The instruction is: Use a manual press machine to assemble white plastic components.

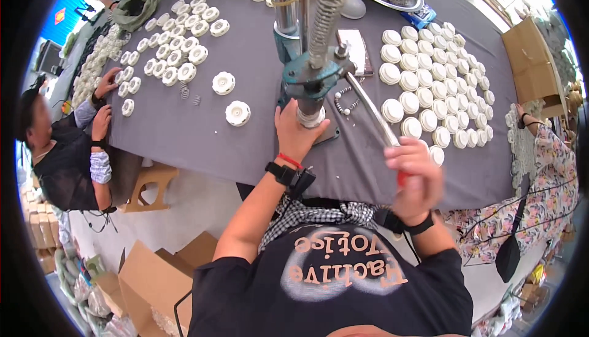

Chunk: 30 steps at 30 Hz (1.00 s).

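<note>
Head view, left to right. Co-worker's hands [104, 100] rest at the desk [257, 61] edge beside clustered white ribbed discs [175, 54]. Two loose discs lie nearer the centre. Left hand [296, 131] grip is closed around a white part [311, 118] seated under the ram of the blue-green hand press [313, 76]. Right hand [412, 174] is blurred, its grip wrapped around the red end of the press lever [368, 110]. Rows of plain white caps [429, 85] lie on the desk right of the press.

Left hand [296, 129] steadies white part [311, 118] under press [313, 73]; right hand [414, 174] grips lever [368, 108]
</note>
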### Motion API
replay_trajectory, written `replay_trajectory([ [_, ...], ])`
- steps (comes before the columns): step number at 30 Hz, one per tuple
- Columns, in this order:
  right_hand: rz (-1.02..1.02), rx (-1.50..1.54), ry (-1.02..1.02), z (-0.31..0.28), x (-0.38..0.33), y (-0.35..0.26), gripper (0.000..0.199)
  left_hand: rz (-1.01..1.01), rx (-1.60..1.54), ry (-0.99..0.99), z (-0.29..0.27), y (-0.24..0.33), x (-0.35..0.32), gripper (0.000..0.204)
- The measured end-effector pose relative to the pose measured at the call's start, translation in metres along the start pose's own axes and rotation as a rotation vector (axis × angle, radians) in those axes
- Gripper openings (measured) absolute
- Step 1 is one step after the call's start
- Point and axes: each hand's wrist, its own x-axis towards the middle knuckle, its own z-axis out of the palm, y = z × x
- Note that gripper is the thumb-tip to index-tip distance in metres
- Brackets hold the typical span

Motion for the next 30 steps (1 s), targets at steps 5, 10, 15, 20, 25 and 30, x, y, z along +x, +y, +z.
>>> replay_trajectory([
  [5,0.236,0.498,0.524,0.034,0.140,0.011,0.048,0.138,0.092,-0.041,-0.033,0.014,0.009,0.073],
  [10,0.514,-0.121,0.457,0.056,0.054,0.059,0.053,0.048,0.176,0.094,-0.055,-0.036,-0.044,0.076],
  [15,0.743,-1.229,-0.143,0.034,-0.056,0.134,0.058,-0.071,0.701,-0.006,-0.065,-0.076,-0.010,0.086],
  [20,0.659,-0.669,-0.199,0.071,-0.076,0.084,0.058,0.076,0.302,0.244,-0.074,-0.061,0.021,0.072],
  [25,1.124,0.428,0.291,0.088,-0.042,0.057,0.044,0.258,-0.015,-0.176,-0.069,0.017,-0.032,0.063],
  [30,1.123,0.561,0.412,0.150,-0.002,0.099,0.043,0.144,-0.204,-0.040,-0.046,0.034,-0.006,0.069],
])
